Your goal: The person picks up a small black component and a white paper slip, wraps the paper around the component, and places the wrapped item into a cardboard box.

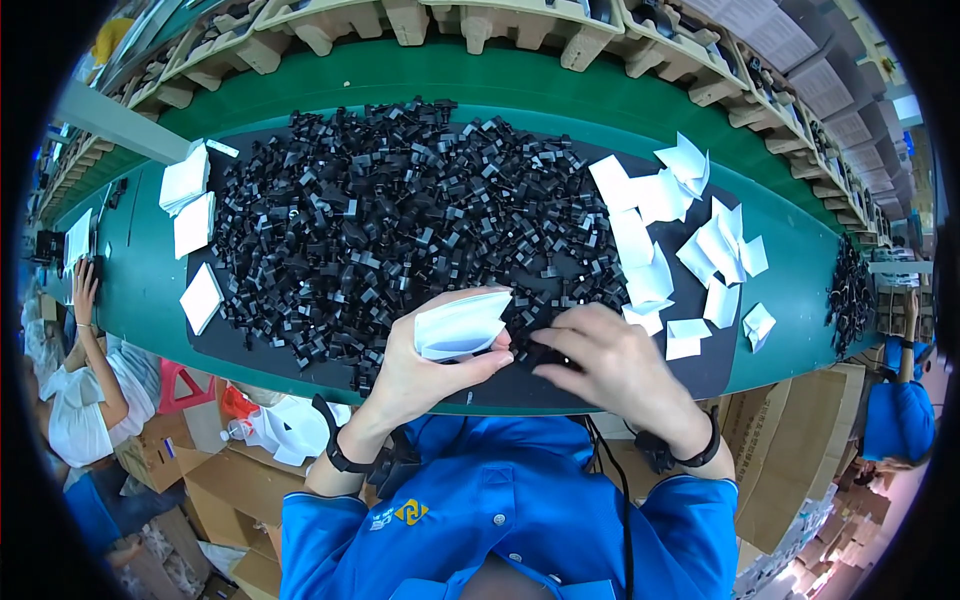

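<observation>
My left hand [415, 360] is closed round a small stack of folded white paper [460, 326], held upright with its edges fanned slightly apart. The left thumb reaches to the right below the paper. Just right of it, my right hand [610, 360] hovers over the near edge of a wide heap of small black plastic parts [400, 220]. Its fingers are curled down with the thumb apart, blurred by motion. Dark pieces lie by the fingertips, and whether any is gripped does not show. The heap spreads over a black mat [706, 345] on the green table.
Folded white papers [720, 245] lie scattered right of the heap, with paper stacks [186, 180] at its left. Moulded cardboard trays [400, 22] line the far edge. More black parts [850, 300] sit far right. Co-workers are at both sides; cardboard boxes [230, 500] stand below the table.
</observation>
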Available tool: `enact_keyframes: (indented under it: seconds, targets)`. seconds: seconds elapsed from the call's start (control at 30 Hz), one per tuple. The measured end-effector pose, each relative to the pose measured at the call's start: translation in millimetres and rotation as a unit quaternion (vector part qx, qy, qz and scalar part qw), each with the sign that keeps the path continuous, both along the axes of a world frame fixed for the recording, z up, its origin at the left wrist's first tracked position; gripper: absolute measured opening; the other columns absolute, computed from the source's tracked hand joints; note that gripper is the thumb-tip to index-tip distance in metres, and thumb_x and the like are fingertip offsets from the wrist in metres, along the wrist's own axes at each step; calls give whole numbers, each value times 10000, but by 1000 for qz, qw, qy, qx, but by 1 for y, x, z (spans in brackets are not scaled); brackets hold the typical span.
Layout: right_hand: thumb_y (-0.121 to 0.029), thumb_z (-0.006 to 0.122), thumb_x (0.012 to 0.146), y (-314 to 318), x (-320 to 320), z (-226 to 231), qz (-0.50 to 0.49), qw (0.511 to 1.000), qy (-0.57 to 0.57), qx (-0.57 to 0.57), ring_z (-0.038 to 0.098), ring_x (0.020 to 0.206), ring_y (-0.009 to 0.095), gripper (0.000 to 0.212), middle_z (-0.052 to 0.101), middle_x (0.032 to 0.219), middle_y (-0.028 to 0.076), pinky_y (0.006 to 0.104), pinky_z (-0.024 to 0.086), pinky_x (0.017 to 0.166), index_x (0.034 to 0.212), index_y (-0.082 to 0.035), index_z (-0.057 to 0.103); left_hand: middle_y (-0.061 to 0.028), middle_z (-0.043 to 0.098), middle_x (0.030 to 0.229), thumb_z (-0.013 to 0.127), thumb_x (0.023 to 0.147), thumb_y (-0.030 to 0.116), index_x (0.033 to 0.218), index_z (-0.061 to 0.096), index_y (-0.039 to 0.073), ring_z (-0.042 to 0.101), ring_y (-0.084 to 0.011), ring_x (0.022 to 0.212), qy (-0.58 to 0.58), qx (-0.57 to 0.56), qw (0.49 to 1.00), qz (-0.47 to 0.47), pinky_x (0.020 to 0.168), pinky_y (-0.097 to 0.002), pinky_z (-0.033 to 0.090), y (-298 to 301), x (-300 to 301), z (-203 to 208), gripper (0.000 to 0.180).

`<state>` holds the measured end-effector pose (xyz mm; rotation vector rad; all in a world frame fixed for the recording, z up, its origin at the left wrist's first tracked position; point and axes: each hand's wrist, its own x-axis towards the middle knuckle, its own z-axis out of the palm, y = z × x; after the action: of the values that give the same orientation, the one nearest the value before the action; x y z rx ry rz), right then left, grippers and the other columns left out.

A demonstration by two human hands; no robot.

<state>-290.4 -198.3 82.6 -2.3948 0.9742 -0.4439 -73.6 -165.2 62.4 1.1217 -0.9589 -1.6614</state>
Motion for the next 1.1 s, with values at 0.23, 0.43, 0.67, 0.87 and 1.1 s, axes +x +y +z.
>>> enact_keyframes:
  seconds: [0.23, 0.43, 0.67, 0.87, 1.1]
  targets:
    - [-118, 699, 758, 20, 9, -24, 0, 996, 73, -45, 624, 821, 208, 229, 616, 918, 92, 295, 530, 614, 966, -29, 663, -95, 643, 878, 723, 716, -76, 1212, 513, -18, 614, -116, 789, -23, -12, 999, -21, 659, -234, 517, 4, 5, 5, 542]
    - [-78, 678, 761, 7, 4, 27, -91, 992, -41, 77, 647, 810, 228, 196, 629, 1035, 126, 263, 530, 623, 939, 2, 665, -84, 656, 933, 740, 718, -40, 1215, 538, 1, 621, -111, 834, -65, -70, 995, -24, 726, -235, 512, 8, 11, 9, 538]
    - [-60, 730, 715, 14, 29, 57, -21, 972, -211, -98, 635, 606, 190, 174, 644, 797, 129, 269, 497, 476, 879, -16, 693, -62, 669, 993, 769, 661, -7, 1215, 571, 33, 653, -164, 906, -152, -231, 958, -70, 817, -285, 519, 1, 4, 21, 590]
    - [-82, 675, 746, 22, 28, 83, 49, 994, 85, -47, 586, 469, 217, 236, 596, 630, 80, 316, 443, 402, 972, -14, 655, -87, 650, 1051, 751, 636, -29, 1234, 556, 42, 653, -201, 919, -189, -220, 950, -120, 816, -304, 523, 1, 11, 22, 634]
    - [-82, 586, 779, 13, 33, 67, 125, 979, 146, 63, 584, 439, 294, 184, 563, 522, 124, 381, 465, 418, 922, 33, 579, -95, 664, 976, 772, 625, -16, 1234, 557, 31, 655, -181, 893, -187, -321, 925, -80, 791, -288, 525, -2, -2, 26, 647]
